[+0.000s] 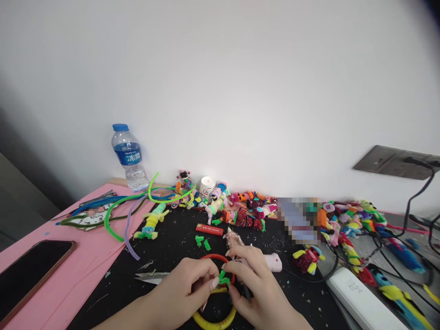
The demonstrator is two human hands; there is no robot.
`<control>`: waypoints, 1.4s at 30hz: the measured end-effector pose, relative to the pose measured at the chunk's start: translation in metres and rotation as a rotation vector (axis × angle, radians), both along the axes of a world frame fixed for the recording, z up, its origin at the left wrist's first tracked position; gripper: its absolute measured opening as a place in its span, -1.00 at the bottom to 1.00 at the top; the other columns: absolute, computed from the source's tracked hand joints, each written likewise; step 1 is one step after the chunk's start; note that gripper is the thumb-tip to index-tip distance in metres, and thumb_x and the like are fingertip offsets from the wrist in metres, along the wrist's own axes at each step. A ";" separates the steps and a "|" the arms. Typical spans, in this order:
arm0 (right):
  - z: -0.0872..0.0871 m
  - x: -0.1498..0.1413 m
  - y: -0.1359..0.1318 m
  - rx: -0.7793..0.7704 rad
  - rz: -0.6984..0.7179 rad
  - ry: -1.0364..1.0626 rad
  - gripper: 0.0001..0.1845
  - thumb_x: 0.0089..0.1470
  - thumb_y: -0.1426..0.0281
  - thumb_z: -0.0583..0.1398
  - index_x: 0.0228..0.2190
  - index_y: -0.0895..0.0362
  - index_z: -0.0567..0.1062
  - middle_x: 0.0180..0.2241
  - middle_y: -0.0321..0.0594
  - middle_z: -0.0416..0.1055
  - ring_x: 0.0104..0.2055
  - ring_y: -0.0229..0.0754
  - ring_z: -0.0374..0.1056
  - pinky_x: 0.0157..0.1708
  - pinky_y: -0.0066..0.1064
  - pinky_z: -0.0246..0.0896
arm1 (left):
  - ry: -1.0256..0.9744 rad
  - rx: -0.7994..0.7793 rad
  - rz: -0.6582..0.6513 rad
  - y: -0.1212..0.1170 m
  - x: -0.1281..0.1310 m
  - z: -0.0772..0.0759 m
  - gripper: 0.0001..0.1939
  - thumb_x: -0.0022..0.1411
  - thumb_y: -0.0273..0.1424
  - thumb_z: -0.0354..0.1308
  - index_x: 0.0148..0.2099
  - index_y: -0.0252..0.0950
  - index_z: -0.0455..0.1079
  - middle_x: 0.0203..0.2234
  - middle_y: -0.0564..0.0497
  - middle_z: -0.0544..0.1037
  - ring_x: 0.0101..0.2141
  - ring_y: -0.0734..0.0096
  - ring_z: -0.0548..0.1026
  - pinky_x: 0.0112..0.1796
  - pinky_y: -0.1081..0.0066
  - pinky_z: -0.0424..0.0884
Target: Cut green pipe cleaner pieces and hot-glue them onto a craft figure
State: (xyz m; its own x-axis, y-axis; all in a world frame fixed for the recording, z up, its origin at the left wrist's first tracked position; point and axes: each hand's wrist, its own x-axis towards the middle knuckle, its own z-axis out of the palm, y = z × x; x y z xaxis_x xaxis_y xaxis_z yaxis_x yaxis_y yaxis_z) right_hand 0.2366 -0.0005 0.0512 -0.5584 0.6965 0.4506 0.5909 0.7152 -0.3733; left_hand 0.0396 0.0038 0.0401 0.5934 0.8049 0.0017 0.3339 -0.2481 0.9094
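Pipe-cleaner piece [224,278], bright green; upper ring [215,256], red; lower ring [215,326], yellow; mat [180,243], black with pale flecks; sheet [98,247] beyond the mat's left edge, pink; bottle cap [120,127], blue.

Passage opens left of the red bar [209,230], behind obstructing scissors [153,277].

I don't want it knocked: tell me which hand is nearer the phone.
Left. The phone lies at the picture's left edge; the left hand is right of it, apart; the right hand is farther right, beyond the left.
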 end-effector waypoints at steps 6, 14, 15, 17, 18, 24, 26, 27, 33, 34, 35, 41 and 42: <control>0.001 -0.001 0.001 0.043 0.037 -0.011 -0.57 -0.11 0.64 0.06 -0.16 0.07 0.36 -0.14 -0.12 0.30 -0.03 -0.06 0.20 -0.05 -0.20 0.10 | 0.015 0.010 -0.012 0.002 0.000 -0.001 -0.81 0.27 -0.37 -0.12 -0.39 -0.29 0.20 -0.70 0.18 0.25 -0.66 0.57 0.19 -0.59 0.60 0.11; -0.003 -0.002 0.001 0.014 0.023 0.018 -0.64 -0.08 0.64 0.07 -0.23 0.08 0.37 -0.16 -0.13 0.30 -0.09 -0.08 0.22 -0.11 -0.22 0.15 | 0.040 0.024 -0.006 0.002 0.000 0.001 -0.81 0.27 -0.38 -0.12 -0.38 -0.29 0.21 -0.70 0.18 0.25 -0.66 0.57 0.20 -0.59 0.60 0.11; -0.004 -0.002 0.000 0.010 0.025 0.029 -0.65 -0.08 0.64 0.07 -0.23 0.09 0.37 -0.16 -0.13 0.30 -0.10 -0.09 0.22 -0.12 -0.23 0.15 | 0.044 0.028 -0.006 0.002 0.000 0.001 -0.81 0.27 -0.38 -0.12 -0.38 -0.29 0.22 -0.70 0.18 0.25 -0.66 0.56 0.20 -0.58 0.60 0.12; -0.004 -0.002 0.000 0.001 0.027 0.049 -0.65 -0.08 0.66 0.07 -0.24 0.10 0.37 -0.17 -0.13 0.29 -0.11 -0.09 0.22 -0.12 -0.23 0.15 | 0.047 0.035 -0.008 0.002 0.000 0.001 -0.82 0.26 -0.39 -0.12 -0.37 -0.30 0.22 -0.70 0.18 0.25 -0.66 0.56 0.20 -0.58 0.59 0.12; -0.004 -0.002 0.000 -0.002 0.029 0.059 -0.65 -0.08 0.66 0.07 -0.25 0.10 0.37 -0.18 -0.14 0.29 -0.11 -0.10 0.22 -0.13 -0.24 0.16 | 0.047 0.038 -0.009 0.003 0.000 0.001 -0.82 0.26 -0.39 -0.11 -0.37 -0.30 0.22 -0.69 0.18 0.25 -0.66 0.56 0.20 -0.58 0.59 0.12; -0.005 -0.002 -0.001 -0.018 0.031 0.103 -0.70 -0.06 0.67 0.07 -0.28 0.12 0.37 -0.19 -0.14 0.29 -0.15 -0.13 0.22 -0.17 -0.27 0.18 | 0.043 0.052 -0.013 0.004 -0.001 0.000 -0.83 0.26 -0.40 -0.11 -0.37 -0.30 0.22 -0.69 0.19 0.25 -0.65 0.57 0.20 -0.58 0.60 0.11; -0.006 -0.002 -0.001 -0.017 0.029 0.115 -0.71 -0.06 0.67 0.07 -0.29 0.12 0.37 -0.19 -0.14 0.29 -0.16 -0.14 0.23 -0.18 -0.27 0.18 | 0.043 0.057 -0.015 0.003 -0.001 -0.001 -0.83 0.26 -0.40 -0.11 -0.37 -0.30 0.22 -0.69 0.18 0.25 -0.65 0.57 0.19 -0.59 0.59 0.11; -0.006 -0.003 -0.001 -0.017 0.029 0.120 -0.72 -0.06 0.66 0.08 -0.30 0.12 0.37 -0.20 -0.14 0.29 -0.16 -0.14 0.23 -0.18 -0.28 0.19 | 0.043 0.059 -0.015 0.003 -0.001 -0.001 -0.83 0.26 -0.40 -0.11 -0.37 -0.30 0.22 -0.69 0.18 0.25 -0.66 0.57 0.19 -0.59 0.59 0.10; -0.006 -0.003 -0.001 -0.019 0.019 0.143 -0.72 -0.07 0.67 0.08 -0.32 0.12 0.38 -0.22 -0.15 0.30 -0.17 -0.15 0.25 -0.19 -0.29 0.21 | 0.049 0.070 -0.018 0.002 -0.002 -0.002 -0.83 0.26 -0.40 -0.11 -0.38 -0.29 0.22 -0.69 0.19 0.25 -0.66 0.56 0.18 -0.59 0.59 0.09; -0.006 -0.003 -0.001 -0.024 0.021 0.146 -0.72 -0.07 0.67 0.08 -0.32 0.12 0.38 -0.22 -0.15 0.30 -0.17 -0.15 0.25 -0.19 -0.29 0.21 | 0.049 0.067 -0.018 0.002 -0.002 -0.002 -0.83 0.26 -0.40 -0.11 -0.38 -0.29 0.22 -0.69 0.19 0.25 -0.66 0.57 0.18 -0.59 0.59 0.10; -0.007 -0.002 -0.001 -0.030 0.020 0.149 -0.72 -0.07 0.67 0.08 -0.32 0.12 0.38 -0.21 -0.15 0.30 -0.17 -0.15 0.25 -0.18 -0.29 0.21 | 0.049 0.062 -0.019 0.003 -0.001 -0.002 -0.83 0.26 -0.40 -0.11 -0.37 -0.29 0.22 -0.69 0.19 0.25 -0.66 0.57 0.18 -0.59 0.59 0.10; -0.010 -0.003 -0.001 -0.046 0.007 0.175 -0.73 -0.07 0.65 0.09 -0.32 0.11 0.39 -0.20 -0.15 0.30 -0.14 -0.16 0.25 -0.16 -0.32 0.22 | 0.049 0.055 -0.021 0.004 -0.001 -0.001 -0.82 0.27 -0.39 -0.12 -0.37 -0.29 0.22 -0.68 0.18 0.26 -0.65 0.56 0.19 -0.58 0.59 0.11; -0.010 -0.003 0.000 -0.053 0.006 0.176 -0.73 -0.07 0.65 0.10 -0.32 0.11 0.40 -0.20 -0.15 0.30 -0.14 -0.16 0.26 -0.15 -0.32 0.22 | 0.051 0.056 -0.020 0.004 -0.001 -0.001 -0.82 0.27 -0.39 -0.12 -0.37 -0.29 0.22 -0.68 0.18 0.26 -0.65 0.56 0.20 -0.58 0.59 0.11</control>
State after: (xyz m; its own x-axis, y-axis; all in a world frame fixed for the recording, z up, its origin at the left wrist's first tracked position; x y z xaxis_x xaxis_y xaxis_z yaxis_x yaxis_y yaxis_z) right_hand 0.2337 -0.0009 0.0413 -0.4786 0.7185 0.5047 0.5086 0.6954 -0.5077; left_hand 0.0386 0.0078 0.0393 0.6098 0.7924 0.0156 0.3736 -0.3048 0.8761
